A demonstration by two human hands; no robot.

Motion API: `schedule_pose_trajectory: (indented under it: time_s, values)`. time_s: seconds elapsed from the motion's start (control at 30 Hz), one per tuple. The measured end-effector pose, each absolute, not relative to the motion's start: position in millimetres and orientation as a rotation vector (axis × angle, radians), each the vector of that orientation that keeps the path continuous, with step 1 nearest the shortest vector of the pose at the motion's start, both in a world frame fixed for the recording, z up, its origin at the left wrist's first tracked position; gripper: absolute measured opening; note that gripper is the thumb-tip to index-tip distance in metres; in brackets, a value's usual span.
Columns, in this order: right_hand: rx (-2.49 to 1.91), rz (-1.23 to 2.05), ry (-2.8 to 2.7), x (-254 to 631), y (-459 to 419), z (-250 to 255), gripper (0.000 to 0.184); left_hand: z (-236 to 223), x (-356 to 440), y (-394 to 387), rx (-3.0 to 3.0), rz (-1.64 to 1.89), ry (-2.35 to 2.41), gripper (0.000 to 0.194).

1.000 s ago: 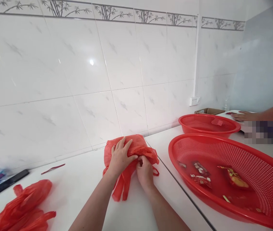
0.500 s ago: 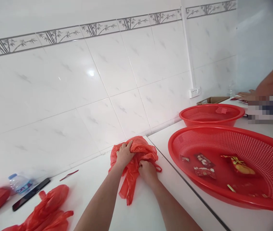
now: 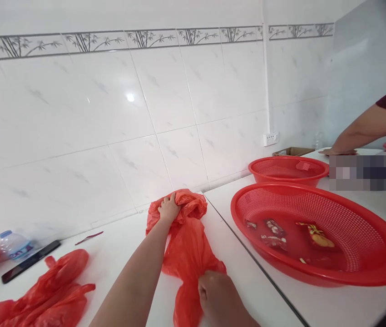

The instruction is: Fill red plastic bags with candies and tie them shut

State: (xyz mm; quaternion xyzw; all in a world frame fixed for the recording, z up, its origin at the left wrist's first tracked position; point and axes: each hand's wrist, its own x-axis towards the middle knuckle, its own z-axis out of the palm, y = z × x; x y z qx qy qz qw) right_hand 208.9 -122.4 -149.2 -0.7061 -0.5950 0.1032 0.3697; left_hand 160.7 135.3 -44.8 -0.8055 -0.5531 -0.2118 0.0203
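Observation:
A crumpled heap of red plastic bags (image 3: 193,205) lies on the white table near the wall. My left hand (image 3: 169,208) rests on top of it with spread fingers, pressing down. From the heap a stretched red plastic bag (image 3: 189,247) runs toward me, bunched in the closed fist of my right hand (image 3: 218,290). Whether this bag is separate from the heap, I cannot tell. More red plastic bags (image 3: 60,290) lie loose to the left of my forearm.
At left are a phone (image 3: 31,262), a water bottle (image 3: 16,245) and a red strip (image 3: 89,237). Right of the table seam, a large red basket (image 3: 281,268) holds several small packets; another red basket (image 3: 288,181) stands behind. A co-worker's arm (image 3: 366,127) reaches over the far right table.
My right hand has drawn a red bag out toward me from the heap, stretching it. My left hand stays on the heap. The view has tilted slightly.

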Motion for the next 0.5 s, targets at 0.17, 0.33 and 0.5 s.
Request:
schedule_pose_trajectory:
  time_s: [0.17, 0.33, 0.5]
  values:
    - [-1.733, 0.117, -1.470, 212.6, -165.3, -157.0, 0.036, -32.6, 149.1, 134.3, -2.488, -0.833, -1.591, 0.038]
    - [-1.700, -0.303, -1.152, 217.0, -163.5, -157.4, 0.040, -16.9, 126.8, 111.0, -2.528, -0.948, -1.306, 0.058]
    - [-1.872, -0.371, -1.126, 219.7, -156.1, -163.1, 0.057, -42.7, 93.1, 71.2, -2.703, -0.808, -0.853, 0.044]
